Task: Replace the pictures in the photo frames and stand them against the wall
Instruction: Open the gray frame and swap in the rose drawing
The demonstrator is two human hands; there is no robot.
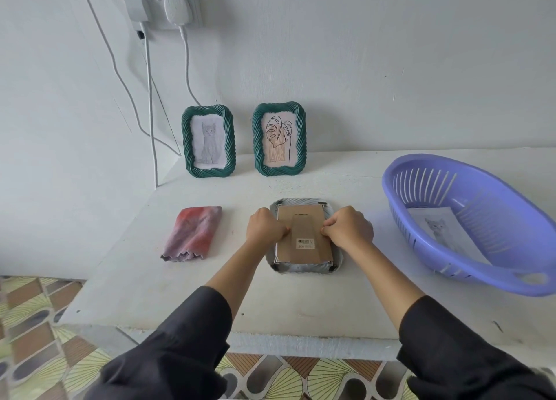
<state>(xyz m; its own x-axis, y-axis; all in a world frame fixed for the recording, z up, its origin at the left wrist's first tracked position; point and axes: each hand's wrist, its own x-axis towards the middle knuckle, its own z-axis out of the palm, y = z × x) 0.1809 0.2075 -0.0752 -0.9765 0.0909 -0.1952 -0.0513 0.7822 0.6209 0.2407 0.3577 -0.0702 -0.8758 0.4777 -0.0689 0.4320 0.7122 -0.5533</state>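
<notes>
A grey-white photo frame (304, 268) lies face down in the middle of the white table, its brown cardboard back (305, 243) with a stand flap and barcode sticker facing up. My left hand (264, 228) pinches the back's left edge and my right hand (347, 229) pinches its right edge, fingers curled. Two green rope-edged frames stand against the wall: the left frame (208, 140) shows a cat drawing, the right frame (279, 138) a leaf drawing. A loose cat picture (440, 226) lies in the basket.
A purple slotted plastic basket (469, 267) sits at the table's right. A folded red and purple cloth (192, 234) lies left of the frame. White cables (150, 98) hang from a wall socket (159, 2) down behind the table. The table's front edge (270, 339) is near my sleeves.
</notes>
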